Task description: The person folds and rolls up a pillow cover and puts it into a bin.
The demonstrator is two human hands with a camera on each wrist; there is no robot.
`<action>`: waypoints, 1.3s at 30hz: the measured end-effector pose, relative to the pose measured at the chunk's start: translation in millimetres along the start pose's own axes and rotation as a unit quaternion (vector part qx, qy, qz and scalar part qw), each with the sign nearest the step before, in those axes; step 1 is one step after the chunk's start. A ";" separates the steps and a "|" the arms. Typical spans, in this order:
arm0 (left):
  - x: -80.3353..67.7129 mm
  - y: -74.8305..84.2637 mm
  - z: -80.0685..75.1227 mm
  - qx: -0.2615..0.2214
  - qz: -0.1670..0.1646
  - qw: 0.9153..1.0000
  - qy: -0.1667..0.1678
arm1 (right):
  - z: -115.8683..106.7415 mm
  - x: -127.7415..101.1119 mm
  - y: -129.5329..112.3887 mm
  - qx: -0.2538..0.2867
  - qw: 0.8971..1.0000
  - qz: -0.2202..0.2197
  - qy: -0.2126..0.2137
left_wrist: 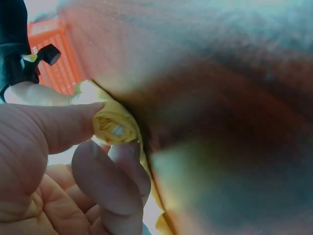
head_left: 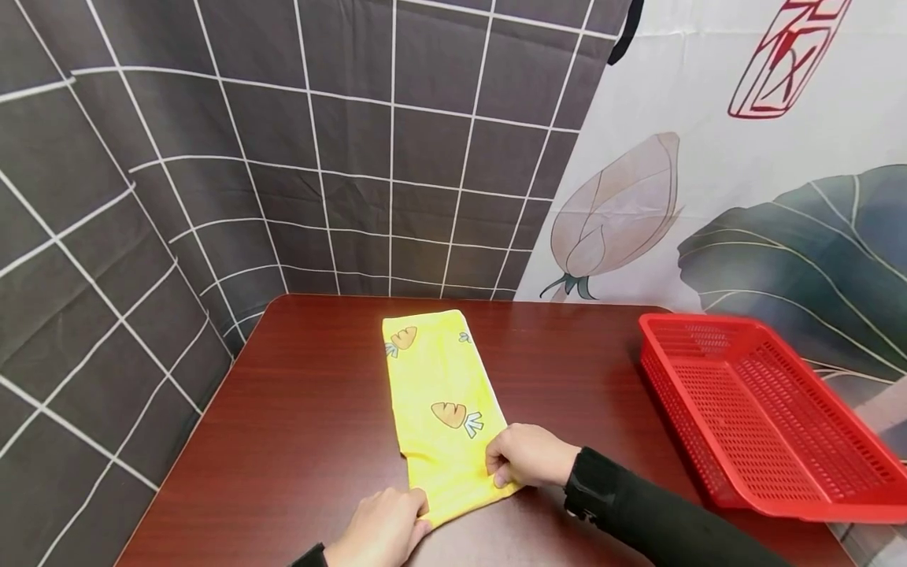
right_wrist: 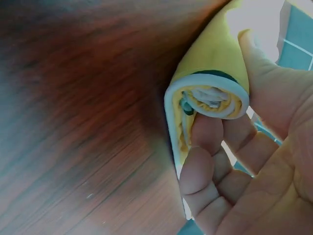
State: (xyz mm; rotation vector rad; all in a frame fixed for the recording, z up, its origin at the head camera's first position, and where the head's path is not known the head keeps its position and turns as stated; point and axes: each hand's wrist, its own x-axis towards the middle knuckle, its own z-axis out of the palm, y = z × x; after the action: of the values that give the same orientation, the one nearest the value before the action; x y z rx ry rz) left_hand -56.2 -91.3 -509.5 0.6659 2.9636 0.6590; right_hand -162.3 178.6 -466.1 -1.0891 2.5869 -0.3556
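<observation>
Right grip: right hand [head_left: 527,455] clenched on the near right end of the yellow cloth [head_left: 439,394]; the right wrist view shows thumb and fingers [right_wrist: 208,161] pinching a tight coil of cloth [right_wrist: 208,95].
Left grip: left hand [head_left: 383,529] grasps the near left end of the same roll; thumb [left_wrist: 63,125] and fingers pinch the coiled edge [left_wrist: 113,126].
Cloth: folded into a long narrow strip with a carrot print, lying flat on the table [head_left: 298,425], running away from the person.
Progress: as I read it, rolling has only begun. A few turns are wound at the near end; most of the strip lies unrolled beyond the hands.
Surroundings: red basket [head_left: 765,417] on the table's right side, well apart from the cloth; dark checked curtain [head_left: 212,157] behind.
</observation>
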 end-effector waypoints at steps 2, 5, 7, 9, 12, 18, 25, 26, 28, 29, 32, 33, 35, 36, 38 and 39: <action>-0.1 -5.6 9.0 -0.010 0.003 1.000 0.010 | 0.4 1.2 -1.2 -0.006 1.000 0.008 0.001; -0.2 -9.3 14.0 -0.031 -0.004 0.999 0.008 | 2.1 2.4 -2.8 -0.013 1.000 0.014 0.000; -2.0 -0.9 -0.1 -0.045 -0.011 0.999 -0.005 | 3.1 3.0 -3.9 -0.011 1.000 0.019 -0.001; -2.1 2.0 -6.4 -0.053 -0.017 0.998 -0.013 | 3.7 3.8 -4.6 -0.007 1.000 0.024 -0.003; -0.2 -2.9 -3.2 -0.059 -0.021 0.998 -0.018 | 3.5 4.8 -5.2 0.003 1.000 0.030 -0.007; 10.9 -28.0 21.1 -0.074 -0.046 0.995 -0.056 | 2.3 5.4 -5.8 0.013 0.999 0.034 -0.011; 15.9 -24.2 10.9 -0.112 -0.071 0.988 -0.078 | 3.3 6.4 -5.4 0.022 0.999 0.039 -0.016; 15.6 -21.8 7.7 -0.115 -0.069 0.988 -0.075 | 3.1 6.5 -5.3 0.023 0.999 0.040 -0.016; 15.2 -17.4 0.8 -0.125 -0.073 0.987 -0.077 | 2.6 6.9 -5.0 0.028 0.998 0.044 -0.019; 15.1 -15.8 -2.2 -0.130 -0.074 0.986 -0.078 | 2.2 7.3 -4.8 0.033 0.998 0.046 -0.021; 16.0 -11.6 -11.9 -0.150 -0.083 0.982 -0.084 | 0.6 8.4 -4.4 0.047 0.997 0.057 -0.027; 16.7 -11.2 -15.1 -0.157 -0.087 0.980 -0.091 | 0.1 8.9 -4.2 0.050 0.997 0.061 -0.029; 17.8 -10.1 -20.4 -0.173 -0.089 0.977 -0.089 | -0.8 9.6 -3.7 0.054 0.996 0.065 -0.030; 18.4 -9.9 -22.9 -0.180 -0.092 0.975 -0.089 | -1.1 9.9 -3.4 0.054 0.996 0.067 -0.030; 18.6 -11.0 -25.7 -0.194 -0.089 0.973 -0.083 | -1.3 10.2 -2.8 0.055 0.996 0.068 -0.030; 18.3 -11.2 -27.0 -0.202 -0.092 0.972 -0.082 | -1.5 10.2 -2.6 0.057 0.996 0.068 -0.030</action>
State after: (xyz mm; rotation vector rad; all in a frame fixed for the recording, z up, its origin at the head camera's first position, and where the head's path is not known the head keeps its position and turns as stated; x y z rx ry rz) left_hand -80.6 -103.5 -488.5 0.3847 2.5797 1.0854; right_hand -167.9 169.5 -465.7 -0.8664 2.5379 -0.4243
